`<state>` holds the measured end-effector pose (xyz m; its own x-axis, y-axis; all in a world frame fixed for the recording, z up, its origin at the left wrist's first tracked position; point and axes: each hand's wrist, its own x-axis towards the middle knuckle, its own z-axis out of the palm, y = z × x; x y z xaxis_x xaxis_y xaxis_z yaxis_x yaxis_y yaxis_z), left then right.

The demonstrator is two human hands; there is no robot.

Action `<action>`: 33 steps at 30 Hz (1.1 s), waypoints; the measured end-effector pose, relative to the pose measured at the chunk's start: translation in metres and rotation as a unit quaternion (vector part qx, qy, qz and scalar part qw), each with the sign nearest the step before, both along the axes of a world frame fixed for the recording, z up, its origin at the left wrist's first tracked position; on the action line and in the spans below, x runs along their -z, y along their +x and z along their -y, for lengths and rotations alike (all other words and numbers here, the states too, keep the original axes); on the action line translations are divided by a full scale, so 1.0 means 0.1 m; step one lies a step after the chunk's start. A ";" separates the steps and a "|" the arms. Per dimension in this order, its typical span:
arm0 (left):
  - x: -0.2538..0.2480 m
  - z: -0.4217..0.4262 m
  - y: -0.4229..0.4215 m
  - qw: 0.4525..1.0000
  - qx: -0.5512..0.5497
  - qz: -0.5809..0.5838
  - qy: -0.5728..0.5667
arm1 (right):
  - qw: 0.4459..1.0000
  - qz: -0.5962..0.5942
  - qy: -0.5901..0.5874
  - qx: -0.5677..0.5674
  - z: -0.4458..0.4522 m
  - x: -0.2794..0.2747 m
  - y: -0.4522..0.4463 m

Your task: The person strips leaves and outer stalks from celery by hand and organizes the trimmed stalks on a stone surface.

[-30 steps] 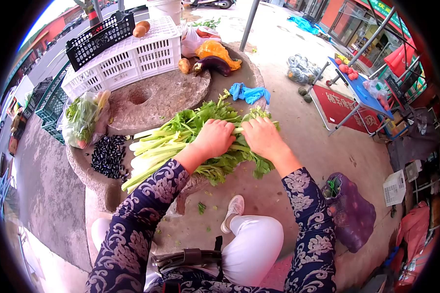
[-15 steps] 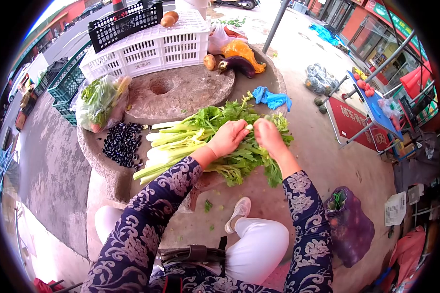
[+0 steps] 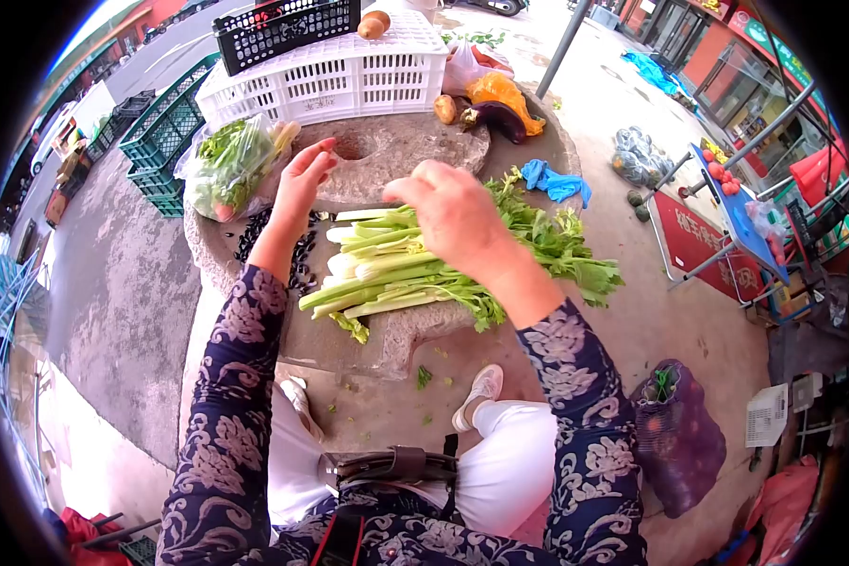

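A bunch of celery [image 3: 387, 269] lies on the stone slab, its pale stalks pointing left and its leaves right. Over the slab, left of the stalks, my left hand [image 3: 302, 184] is raised with its fingers loosely bent and somewhat apart. I see nothing in it. My right hand [image 3: 462, 217] is above the middle of the celery, fingers curled toward the left. Its fingertips are partly hidden, and whatever they hold, if anything, does not show. Dark, glossy bean-like pieces [image 3: 302, 259] are piled behind my left wrist.
A plastic bag of vegetables [image 3: 231, 170] sits at the slab's left. Behind stand a white crate [image 3: 349, 80] and a black crate [image 3: 288, 36]. An eggplant [image 3: 500, 118] and blue gloves [image 3: 555, 181] lie on the right. A purple mesh sack [image 3: 679, 439] rests on the ground.
My hands have moved apart: the left away from the leaves to beyond the stalk ends, the right leftward over the celery. The view has shifted slightly.
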<state>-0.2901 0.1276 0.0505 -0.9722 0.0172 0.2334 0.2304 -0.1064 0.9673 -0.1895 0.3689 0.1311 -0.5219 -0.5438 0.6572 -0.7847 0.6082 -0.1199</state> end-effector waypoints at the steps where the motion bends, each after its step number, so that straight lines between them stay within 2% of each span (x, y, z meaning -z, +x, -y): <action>1: 0.05 0.22 0.01 1.000 -0.011 0.003 -0.023 | 1.000 -0.005 0.007 -0.021 0.22 0.17 0.02; 3: 0.05 0.44 0.13 0.998 -0.020 0.046 -0.049 | 0.990 -0.014 0.137 -0.016 0.60 0.51 0.07; 6: 0.11 0.46 0.18 0.992 0.043 0.048 -0.112 | 0.955 -0.013 0.289 -0.069 0.87 1.27 -0.05; 9: -0.02 0.29 0.22 0.968 0.132 0.025 -0.214 | 0.999 -0.031 0.009 -0.001 0.87 1.19 0.35; 11: -0.13 0.09 0.22 0.943 0.161 0.006 -0.292 | 0.978 0.120 -0.166 0.027 0.75 0.92 0.81; 12: -0.13 -0.03 0.16 0.937 0.181 0.023 -0.297 | 0.921 0.230 -0.312 0.038 0.67 0.93 1.03; 13: -0.11 -0.16 0.10 0.931 0.203 0.040 -0.302 | 0.830 0.332 -0.446 0.050 0.60 0.98 1.23; 14: -0.05 -0.29 0.00 0.920 0.218 0.052 -0.322 | 0.715 0.410 -0.564 0.042 0.53 1.11 1.36; 15: 0.02 -0.45 -0.11 0.907 0.235 0.063 -0.343 | 0.577 0.473 -0.665 0.035 0.46 1.22 1.42; 18: 0.23 -0.85 -0.35 0.857 0.277 0.071 -0.428 | 0.347 0.521 -0.779 0.033 0.20 1.25 1.36; 21: 0.26 -1.11 -0.43 0.812 0.315 0.063 -0.488 | 0.300 0.515 -0.803 -0.005 0.06 1.38 1.15; 23: 0.48 -1.21 -0.61 0.784 0.339 0.077 -0.514 | 0.296 0.528 -0.796 -0.016 0.02 1.44 1.05; 25: 0.40 -1.27 -0.57 0.754 0.320 0.069 -0.570 | 0.286 0.535 -0.795 -0.010 0.02 1.39 0.98; 26: 0.40 -1.28 -0.61 0.735 0.328 0.091 -0.586 | 0.318 0.529 -0.786 0.003 0.05 1.39 0.94; 27: 0.36 -1.30 -0.63 0.716 0.335 0.112 -0.602 | 0.315 0.531 -0.786 0.000 0.05 1.34 0.91; 30: 0.27 -1.37 -0.66 0.674 0.380 0.200 -0.601 | 0.295 0.543 -0.786 -0.011 0.01 1.26 0.73; 33: 0.19 -1.43 -0.62 0.637 0.445 0.233 -0.584 | 0.292 0.543 -0.786 0.035 0.01 1.34 0.58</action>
